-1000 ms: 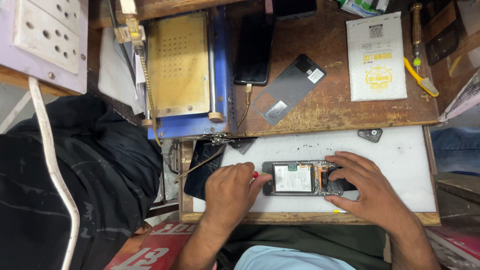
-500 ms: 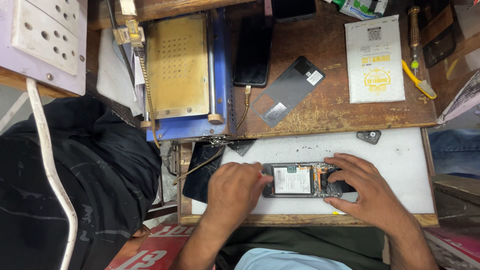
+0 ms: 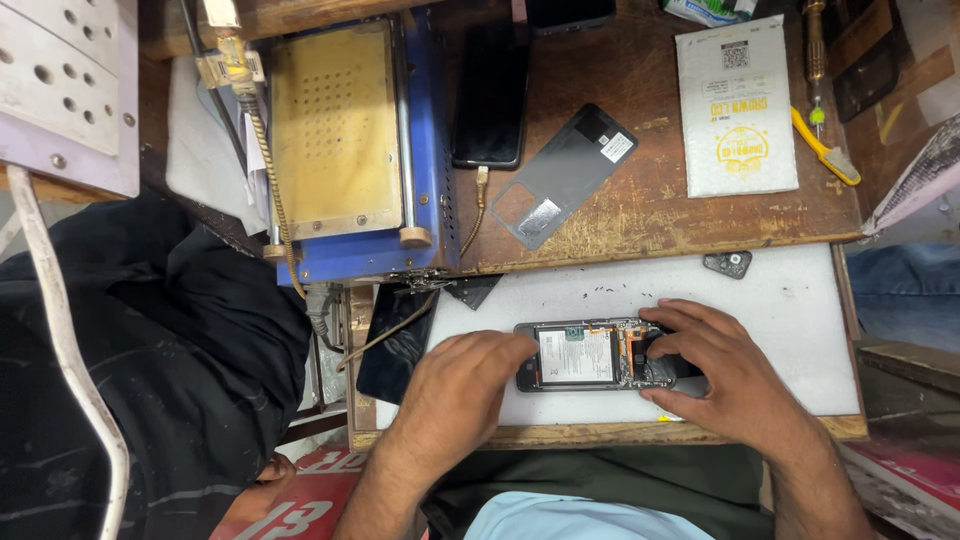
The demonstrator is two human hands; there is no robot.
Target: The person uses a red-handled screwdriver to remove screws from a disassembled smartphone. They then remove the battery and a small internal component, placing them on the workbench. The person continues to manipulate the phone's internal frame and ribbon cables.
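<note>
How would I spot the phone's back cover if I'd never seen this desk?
Start at the blue machine with the yellow plate. Just right of it, on the brown wooden desktop, lies a flat grey back cover, tilted. Unlike the glossy black phone beside it, it is dull grey with camera cutouts.

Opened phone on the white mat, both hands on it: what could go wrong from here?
1. The opened black phone with its white battery exposed lies near the front edge of the white mat; a push from the left hand might slide it off.
2. The right hand covers the circuit end; its fingers could strain the orange flex cable.
3. The small dark loose part lies unsecured on the mat and could get lost.
</note>
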